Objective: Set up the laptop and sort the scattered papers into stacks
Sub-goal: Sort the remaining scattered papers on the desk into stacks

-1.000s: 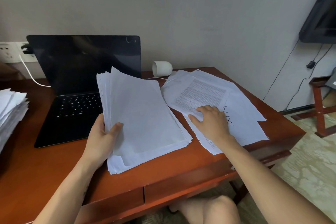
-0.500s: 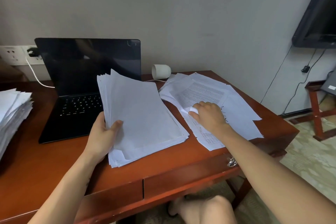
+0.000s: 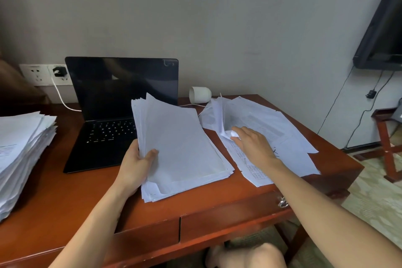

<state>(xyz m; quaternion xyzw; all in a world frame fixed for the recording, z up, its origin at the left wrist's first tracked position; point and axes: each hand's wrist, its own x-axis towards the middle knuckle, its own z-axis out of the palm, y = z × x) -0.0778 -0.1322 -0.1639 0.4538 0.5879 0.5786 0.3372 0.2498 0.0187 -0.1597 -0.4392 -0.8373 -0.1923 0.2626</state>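
Head: left hand (image 3: 134, 165) grips stack (image 3: 185, 143) edge, right hand (image 3: 254, 146) pinches sheet (image 3: 218, 115) corner.

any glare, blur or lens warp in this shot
Head view: soft even light, faint shadows; the laptop screen is dark with dim reflections, no harsh glare; wide-angle warp bends the desk edge and the TV; the right hand and its sheet look slightly soft.
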